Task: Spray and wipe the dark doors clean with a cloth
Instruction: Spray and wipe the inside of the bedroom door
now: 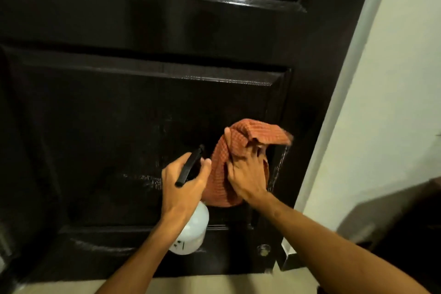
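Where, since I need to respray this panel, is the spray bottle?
In the head view it is low centre: the left hand grips the spray bottle before the dark door, just left of the orange cloth in the right hand.

The floor (214, 285) shows only as a pale cream strip at 6 o'clock, along the bottom edge of the view. Its surface looks smooth and plain. The lower edge of the dark door (95, 126) runs just above this strip, from 7 o'clock to 5 o'clock; I cannot tell if they touch. At 4 o'clock a dark low shape (405, 246) sits beside the wall (393, 79), too blurred to name.
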The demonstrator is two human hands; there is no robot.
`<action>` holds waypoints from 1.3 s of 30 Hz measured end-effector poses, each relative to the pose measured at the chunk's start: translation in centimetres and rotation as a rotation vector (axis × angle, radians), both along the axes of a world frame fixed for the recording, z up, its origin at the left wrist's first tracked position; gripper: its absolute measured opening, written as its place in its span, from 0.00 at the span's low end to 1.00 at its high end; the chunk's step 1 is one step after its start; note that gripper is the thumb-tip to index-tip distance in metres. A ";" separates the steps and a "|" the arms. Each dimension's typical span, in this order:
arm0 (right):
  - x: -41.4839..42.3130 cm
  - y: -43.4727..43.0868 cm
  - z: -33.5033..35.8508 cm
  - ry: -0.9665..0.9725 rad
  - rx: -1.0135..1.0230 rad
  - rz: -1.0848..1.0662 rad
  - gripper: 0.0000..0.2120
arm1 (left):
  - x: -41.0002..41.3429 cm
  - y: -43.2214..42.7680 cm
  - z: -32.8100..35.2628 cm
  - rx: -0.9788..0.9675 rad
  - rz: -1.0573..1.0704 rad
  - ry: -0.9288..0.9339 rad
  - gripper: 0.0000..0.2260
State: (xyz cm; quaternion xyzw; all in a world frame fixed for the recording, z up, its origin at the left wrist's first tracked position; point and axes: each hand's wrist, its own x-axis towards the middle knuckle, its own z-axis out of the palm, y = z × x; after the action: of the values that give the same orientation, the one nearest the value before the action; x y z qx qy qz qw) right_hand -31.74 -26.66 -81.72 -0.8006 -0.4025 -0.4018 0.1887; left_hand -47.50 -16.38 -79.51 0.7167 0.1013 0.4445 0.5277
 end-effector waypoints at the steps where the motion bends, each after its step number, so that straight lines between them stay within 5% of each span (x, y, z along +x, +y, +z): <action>1: 0.5 0.0 0.8 0.001 0.049 0.046 0.36 | 0.2 -0.3 0.2 0.002 -0.010 -0.001 0.10; 6: 1.5 0.6 6.5 0.111 0.396 0.078 0.33 | 1.4 -1.7 1.3 0.024 -0.025 -0.028 0.10; 12: 2.4 -4.2 -2.4 0.098 0.142 0.014 0.31 | 3.1 -3.8 4.0 0.100 -0.067 0.076 0.12; 15: 4.6 -4.7 0.4 0.214 0.408 -0.022 0.28 | 4.1 -4.8 5.2 0.131 -0.148 0.169 0.11; 17: 5.4 -5.3 1.8 0.290 0.530 -0.074 0.37 | 4.6 -5.3 5.2 0.164 -0.157 0.188 0.10; 22: 3.1 -7.3 -3.2 0.292 0.405 0.006 0.39 | 5.0 -6.2 5.2 0.178 -0.153 0.223 0.10; 26: 5.3 -5.2 5.6 0.175 0.466 -0.033 0.41 | 5.9 -6.7 6.2 0.179 -0.145 0.190 0.10; 29: 5.8 -4.1 10.7 -0.024 0.363 -0.086 0.35 | 6.3 -6.9 6.6 0.171 -0.117 0.119 0.10; 34: 4.5 -5.1 1.8 -0.041 0.066 -0.001 0.22 | 5.9 -6.7 7.5 0.156 -0.118 0.079 0.09; 39: 5.2 -3.4 7.6 0.004 0.200 0.012 0.17 | 5.6 -6.2 8.1 0.183 -0.134 0.048 0.09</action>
State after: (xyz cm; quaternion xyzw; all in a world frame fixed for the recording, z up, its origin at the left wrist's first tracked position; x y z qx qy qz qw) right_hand -26.57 -30.08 -74.16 -0.7763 -0.3648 -0.4370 0.2708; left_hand -41.94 -22.58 -71.37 0.7776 0.0249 0.3983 0.4859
